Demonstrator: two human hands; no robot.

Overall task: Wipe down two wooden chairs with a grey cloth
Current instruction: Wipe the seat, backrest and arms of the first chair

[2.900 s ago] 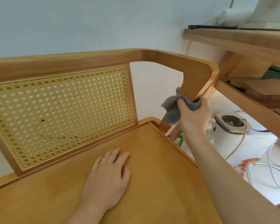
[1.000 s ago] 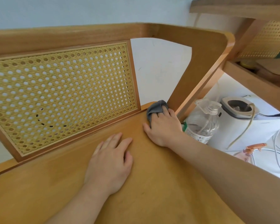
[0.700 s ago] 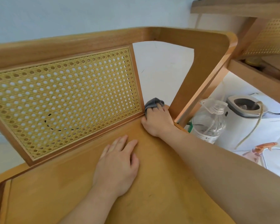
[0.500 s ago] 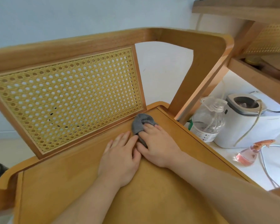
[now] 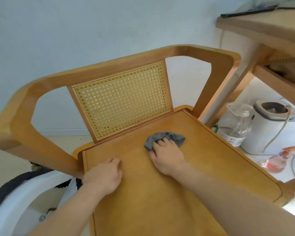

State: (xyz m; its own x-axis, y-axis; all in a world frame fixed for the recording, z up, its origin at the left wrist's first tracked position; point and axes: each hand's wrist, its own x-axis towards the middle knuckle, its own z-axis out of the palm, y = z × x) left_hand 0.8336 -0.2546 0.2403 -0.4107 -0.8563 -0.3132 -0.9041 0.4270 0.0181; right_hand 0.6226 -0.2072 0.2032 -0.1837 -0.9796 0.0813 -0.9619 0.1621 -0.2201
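- Left hand [image 5: 103, 177]: resting on the seat [image 5: 160, 193] near its left edge, fingers curled loosely under, gripping nothing. Risk: little bracing from a curled hand; possible slip if weight goes onto it.
- Chair [image 5: 46, 86]: left armrest and cane back panel [image 5: 121, 99] clear of both hands at this moment. Risk: seat stroke repeated while the arm and frame on the left side get missed.
- Grey cloth [image 5: 165, 137]: bunched, lying on the rear centre-right of the seat just in front of the back panel. Risk: small contact patch from the bunching, likely to leave unwiped streaks.
- Right hand [image 5: 167, 155]: pressed palm-down on the cloth, fingers spread over it, pinning it to the wood rather than clenching it. Risk: cloth sliding out from under the fingers on a fast stroke.
- Clear bottle [image 5: 233, 125], white appliance [image 5: 271, 126] and pink spray bottle [image 5: 279, 160] on the floor just beside the chair's right side. Risk: knocked over by an elbow or a shifted chair.
- Against half a second ago: hands now apart instead of touching; left hand drawn back to the left edge and curled; cloth further right; view pulled back, whole backrest and both arms now showing.
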